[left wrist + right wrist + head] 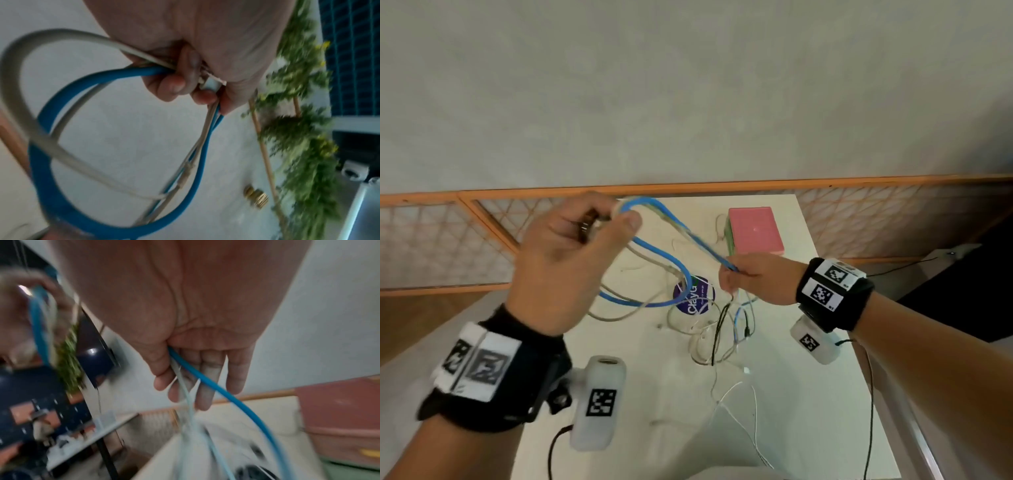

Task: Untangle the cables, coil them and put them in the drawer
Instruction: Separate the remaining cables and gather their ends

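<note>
My left hand is raised over the white table and grips loops of a blue cable and a grey cable. In the left wrist view my left hand curls its fingers round the blue cable, the grey cable and a white plug. My right hand holds the blue cable's other run at mid table. In the right wrist view my right hand pinches the blue cable and a pale cable with the thumb. A tangle of thin white and black cables lies below.
A pink box on a green one stands at the table's back right. A round purple sticker lies under the cables. An orange-framed lattice rail runs behind the table. Thin white wires trail toward the front edge.
</note>
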The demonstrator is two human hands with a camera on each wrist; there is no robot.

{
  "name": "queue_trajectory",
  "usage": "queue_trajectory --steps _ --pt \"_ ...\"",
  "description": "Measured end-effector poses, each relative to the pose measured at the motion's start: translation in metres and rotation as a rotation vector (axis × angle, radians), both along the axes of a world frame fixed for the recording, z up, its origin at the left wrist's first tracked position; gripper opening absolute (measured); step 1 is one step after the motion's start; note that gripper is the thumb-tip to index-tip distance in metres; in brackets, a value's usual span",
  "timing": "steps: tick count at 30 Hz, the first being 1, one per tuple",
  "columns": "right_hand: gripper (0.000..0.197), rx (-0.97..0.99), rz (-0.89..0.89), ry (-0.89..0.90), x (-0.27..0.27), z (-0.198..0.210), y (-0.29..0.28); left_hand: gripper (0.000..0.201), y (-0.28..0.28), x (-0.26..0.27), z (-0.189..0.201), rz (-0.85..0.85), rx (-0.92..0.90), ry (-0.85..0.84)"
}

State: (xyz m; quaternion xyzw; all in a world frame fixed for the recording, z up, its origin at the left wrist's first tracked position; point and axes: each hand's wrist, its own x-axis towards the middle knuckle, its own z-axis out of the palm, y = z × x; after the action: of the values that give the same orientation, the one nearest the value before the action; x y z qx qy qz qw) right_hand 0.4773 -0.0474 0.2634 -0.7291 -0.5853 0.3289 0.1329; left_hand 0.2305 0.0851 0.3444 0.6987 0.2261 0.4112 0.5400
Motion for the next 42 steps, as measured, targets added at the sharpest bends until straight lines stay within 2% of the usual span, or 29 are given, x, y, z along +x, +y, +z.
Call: queue_trajectory --steps 3,5,10,12,14,15,17,20,21,23,27,30,32,33,36,38,39,42 --pt "0.024 -0.071 0.002 -0.082 0.008 -0.014 0.002 0.017 0.004 -0.013 0.011 0.074 -0.037 -0.203" --pt "0.024 -0.042 0.008 -0.100 0.008 -0.001 0.008 0.020 0.006 -0.018 0.011 0.062 -0.062 -0.275" --pt "0.021 0.315 -0.032 -0.180 -0.001 0.104 0.011 0.011 0.017 -0.021 -0.005 0.076 -0.039 -0.060" --pt "0.021 0.473 -0.062 -0.217 -0.004 0.138 0.005 0.013 0.018 -0.020 -0.013 0.100 -0.087 -0.006" --pt "0.022 0.507 -0.031 -0.209 -0.007 0.150 0.003 0.015 0.016 -0.018 -0.021 0.096 -0.131 0.041" --pt "0.022 0.440 0.005 -0.223 -0.008 0.150 0.004 0.016 0.014 -0.016 -0.025 0.085 -0.149 0.058" --pt "0.021 0.332 0.037 -0.228 -0.005 0.144 0.005 0.016 0.012 -0.013 -0.031 0.076 -0.179 0.083" --pt "0.021 0.437 -0.065 -0.139 0.007 0.135 0.003 0.012 0.009 -0.010 -0.037 0.062 -0.181 0.140" --pt "0.021 0.379 -0.041 -0.157 0.008 0.129 0.001 0.011 0.008 -0.010 -0.040 0.059 -0.185 0.144" --pt "0.021 0.222 0.033 -0.186 0.006 0.110 -0.003 0.011 0.009 -0.010 -0.044 0.063 -0.165 0.174" --pt "0.021 0.249 -0.052 -0.115 0.015 0.080 -0.010 0.019 0.011 -0.009 -0.060 0.082 -0.142 0.269" --pt "0.021 0.109 0.026 -0.141 0.011 0.047 -0.012 0.017 0.010 -0.006 -0.068 0.078 -0.147 0.378" --pt "0.023 0.056 -0.010 -0.086 0.006 0.018 -0.014 0.011 0.005 -0.001 -0.074 0.091 -0.161 0.430" --pt "0.025 0.042 -0.034 -0.062 0.003 0.005 -0.014 0.016 0.001 0.002 -0.078 0.080 -0.218 0.439" --pt "0.028 0.063 -0.014 -0.019 -0.014 -0.014 -0.011 0.057 -0.012 0.011 -0.087 -0.061 -0.440 0.428" --pt "0.029 0.078 0.050 -0.006 -0.032 -0.018 -0.008 0.073 -0.018 0.015 -0.090 -0.170 -0.426 0.513" --pt "0.029 0.072 0.072 -0.012 -0.040 -0.020 -0.006 0.070 -0.022 0.019 -0.090 -0.216 -0.403 0.541" --pt "0.024 0.111 0.162 -0.029 -0.066 -0.028 -0.003 0.028 -0.034 0.031 -0.087 -0.236 -0.304 0.557"
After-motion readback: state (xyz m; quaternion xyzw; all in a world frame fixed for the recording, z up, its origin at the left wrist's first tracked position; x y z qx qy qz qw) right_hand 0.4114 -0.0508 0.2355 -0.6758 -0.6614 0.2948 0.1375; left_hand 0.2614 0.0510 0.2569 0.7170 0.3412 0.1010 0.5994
